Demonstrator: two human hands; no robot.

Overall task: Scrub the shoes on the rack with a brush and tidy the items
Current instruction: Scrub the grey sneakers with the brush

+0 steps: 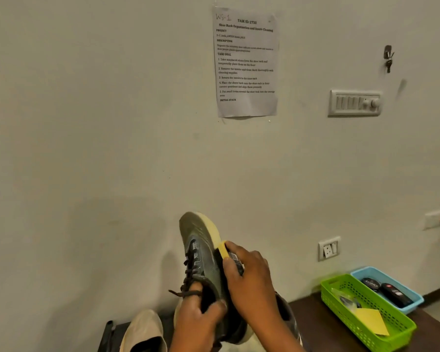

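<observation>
Right hand (249, 278) grips a yellow-backed brush (226, 251), fingers curled over its back and thumb on the near edge, bristle side pressed to the side of the dark sneaker (201, 250) just below its pale sole rim. Left hand (201, 318) clutches the sneaker at the heel opening, thumb tucked inside the collar, so the shoe stands toe-up and is braced against the brush pressure. Judged: scrubbing of this shoe's side is in progress. The sneaker is held in the air above the dark rack top (323, 326); a beige shoe (142, 331) lies below left. To the right, well apart from both hands, a green basket (341, 285) and a blue basket (414, 299) sit touching, holding small items.
</observation>
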